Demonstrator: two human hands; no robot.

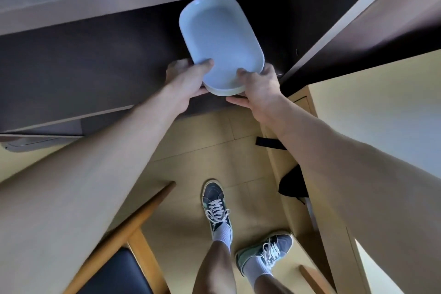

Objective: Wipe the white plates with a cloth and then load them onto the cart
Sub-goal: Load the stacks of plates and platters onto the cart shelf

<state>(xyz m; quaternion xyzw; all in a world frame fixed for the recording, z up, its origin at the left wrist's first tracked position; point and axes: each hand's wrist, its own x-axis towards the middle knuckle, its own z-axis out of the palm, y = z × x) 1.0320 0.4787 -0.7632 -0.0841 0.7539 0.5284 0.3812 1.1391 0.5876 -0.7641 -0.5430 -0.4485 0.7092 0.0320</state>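
Left hand (185, 79) and right hand (259, 86) each grip the near end of the white plate (222, 38), thumbs curled over the rim and fingers underneath. I'd guess that's to keep the long dish level. It's over the cart's dark shelf (95, 67), far end tucked under the top shelf (95, 0). Can't tell if it's touching down.

Left hand (183, 79), right hand (259, 87): two. White plates (219, 40): stack, count unclear. Shoes (216, 205): two. Chair (133, 229): one.
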